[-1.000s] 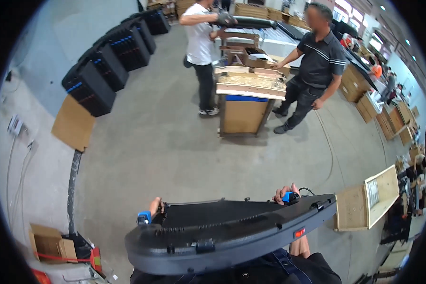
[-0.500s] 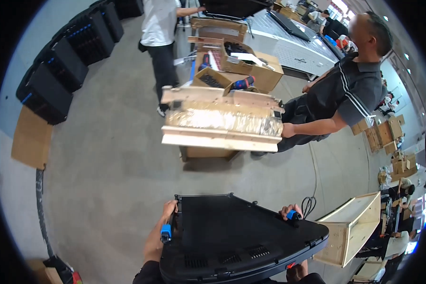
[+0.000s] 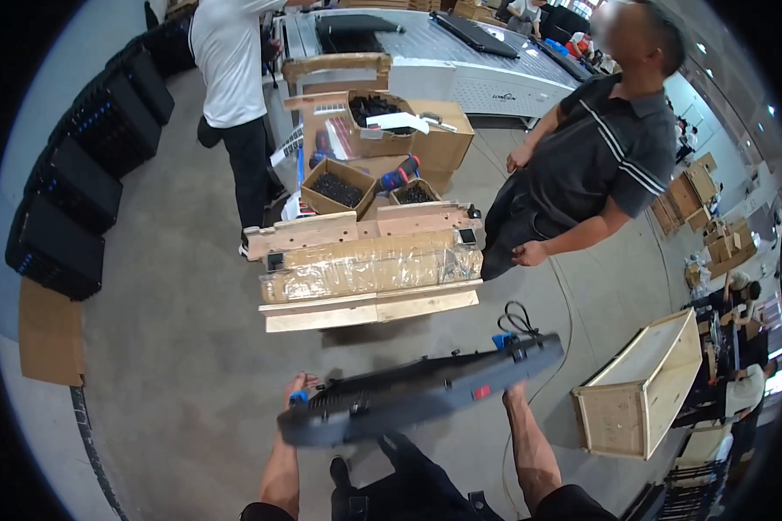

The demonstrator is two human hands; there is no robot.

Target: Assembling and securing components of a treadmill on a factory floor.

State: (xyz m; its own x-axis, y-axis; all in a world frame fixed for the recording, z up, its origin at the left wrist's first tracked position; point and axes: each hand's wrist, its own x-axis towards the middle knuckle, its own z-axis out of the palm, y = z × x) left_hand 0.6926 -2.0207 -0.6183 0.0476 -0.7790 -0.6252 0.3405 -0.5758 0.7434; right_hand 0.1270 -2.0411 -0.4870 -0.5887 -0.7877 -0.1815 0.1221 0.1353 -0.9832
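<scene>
- While both hands have hold of it, the black plastic housing point(image 3: 426, 395) is up off the floor, between the wearer and the near bench, tilted, right end higher.
- Left hand point(image 3: 301, 383) at its left end, fingers showing past the far edge; right hand point(image 3: 514, 391) at the right end, mostly hidden behind it (can't tell how the fingers wrap).
- Red insert point(image 3: 482, 392) on the near side; black cable loop point(image 3: 520, 319) just beyond the right end.
- Near bench: two pale wooden rails, front rail point(image 3: 374, 310) and back rail point(image 3: 304, 233), with a tape-wrapped cardboard pad point(image 3: 365, 265) between them. Housing not on it.
- Behind the back rail: small carton point(image 3: 321, 201) of dark bits, red-and-blue power drill point(image 3: 400, 174), larger carton point(image 3: 382, 143) of black parts with a white strip point(image 3: 391, 122) across it.
- Farther back: long pale table point(image 3: 426, 56), black panels lying on top.
- Co-worker in white shirt point(image 3: 228, 78) to the left, co-worker in dark polo point(image 3: 617, 156) to the right (hand near the bench end).
- Grey floor point(image 3: 182, 226): row of black cases point(image 3: 61, 239) and cardboard sheet point(image 3: 50, 334) along the left wall, wooden crate point(image 3: 613, 417) right.
</scene>
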